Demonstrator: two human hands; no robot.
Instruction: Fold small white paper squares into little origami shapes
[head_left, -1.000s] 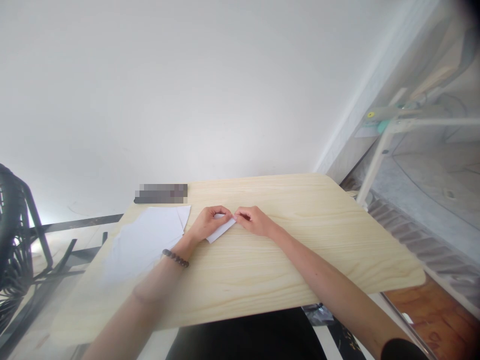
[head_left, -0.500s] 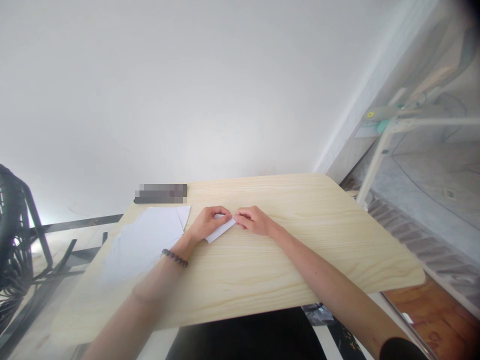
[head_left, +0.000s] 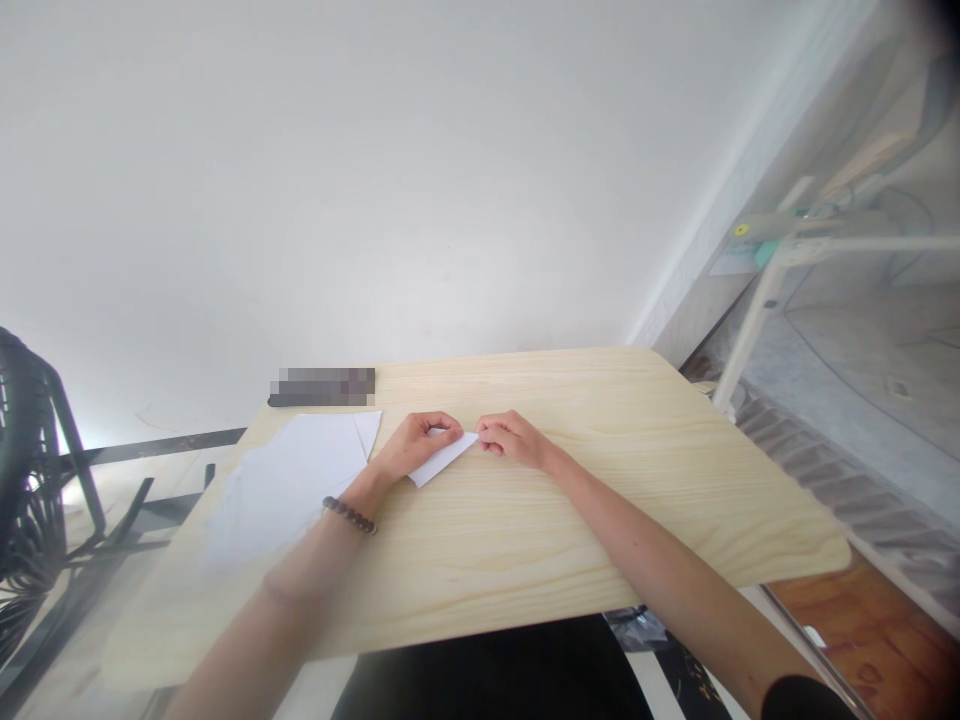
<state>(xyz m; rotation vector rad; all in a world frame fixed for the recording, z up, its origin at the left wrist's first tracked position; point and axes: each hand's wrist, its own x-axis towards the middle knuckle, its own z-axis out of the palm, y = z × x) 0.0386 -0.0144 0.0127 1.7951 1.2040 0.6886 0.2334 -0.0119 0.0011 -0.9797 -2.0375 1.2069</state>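
A small folded piece of white paper [head_left: 439, 463] lies slanted above the middle of the table, narrowing to a point at its right end. My left hand [head_left: 416, 443] grips its upper edge between thumb and curled fingers, with a dark beaded bracelet on the wrist. At the pointed right end, the fingertips of my right hand [head_left: 512, 438] pinch the paper's tip. The far side of the folded paper is hidden behind my left fingers.
Loose white sheets [head_left: 292, 475] lie overlapping on the left of the light wooden table [head_left: 600, 400]. Behind them a dark, pixelated object [head_left: 322, 388] rests near the back edge. A black chair [head_left: 45, 430] stands at the left, and a white metal frame [head_left: 757, 310] at the right.
My right hand has shifted slightly to the right, so more of the paper's pointed end shows between the hands. My left hand has stayed nearly in place.
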